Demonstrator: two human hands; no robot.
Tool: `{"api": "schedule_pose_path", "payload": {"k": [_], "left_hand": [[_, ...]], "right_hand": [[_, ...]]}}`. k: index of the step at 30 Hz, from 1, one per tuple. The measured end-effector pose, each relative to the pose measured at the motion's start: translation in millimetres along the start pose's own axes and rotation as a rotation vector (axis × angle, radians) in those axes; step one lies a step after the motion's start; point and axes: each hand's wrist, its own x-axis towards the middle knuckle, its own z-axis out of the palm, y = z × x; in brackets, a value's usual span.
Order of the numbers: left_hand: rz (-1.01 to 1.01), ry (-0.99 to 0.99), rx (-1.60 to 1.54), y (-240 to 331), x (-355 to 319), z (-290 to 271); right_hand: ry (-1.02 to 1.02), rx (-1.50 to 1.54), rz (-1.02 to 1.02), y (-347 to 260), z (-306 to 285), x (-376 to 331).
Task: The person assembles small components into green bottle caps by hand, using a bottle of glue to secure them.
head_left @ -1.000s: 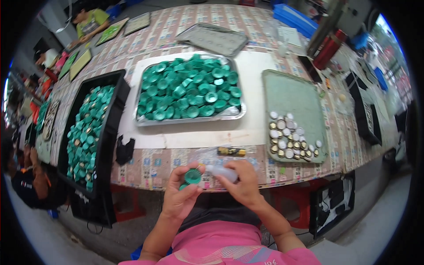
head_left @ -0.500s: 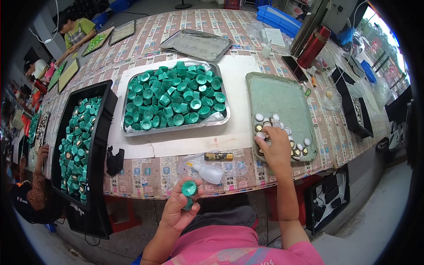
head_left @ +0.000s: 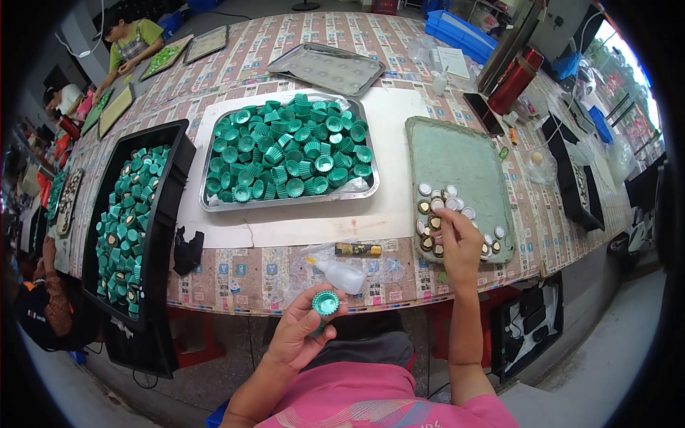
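Near the table's front edge, my left hand [head_left: 296, 339] grips green fluted cups [head_left: 325, 303], one facing up between thumb and fingers and another partly hidden below it. My right hand [head_left: 462, 246] is over the green tray [head_left: 457, 153], thumb and fingers pinched on a small round disc. Around it lie several similar discs [head_left: 468, 213], some white on top and others dark-rimmed with a gold centre. A metal tray heaped with loose green cups [head_left: 287, 150] stands on white paper in front of me.
At left, a black crate [head_left: 176, 153] holds many green cups, some with discs inside. A squeeze bottle [head_left: 344, 277] and a dark cylinder [head_left: 358, 250] lie at the front edge. A red flask [head_left: 515, 80] and phone [head_left: 482, 113] sit at far right. Co-workers sit at left.
My right hand has shifted slightly up and right over the discs, its fingers now pinched at one. My left hand has moved a little right with the cups. The view has shifted slightly.
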Motion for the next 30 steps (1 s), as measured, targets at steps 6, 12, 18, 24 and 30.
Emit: {"api": "schedule_pose_path", "payload": {"k": [6,12,18,24,30], "left_hand": [[-0.041,0.01,0.102,5,-3,-8],[-0.055,0.016,0.138,24,-18,-23],[-0.034,-0.01,0.109,29,-28,-37],[0.011,0.014,0.178,30,-27,-45],[-0.001,0.019,0.244,32,-27,-45]], "right_hand": [[-0.427,0.429,0.272,-50,24,-47],[-0.647,0.48,0.202,-94,57,-99],[-0.687,0.446,0.026,-111,73,-107],[-0.597,0.181,-0.324,-113,79,-109],[-0.605,0.181,-0.418,-109,82,-108]]}}
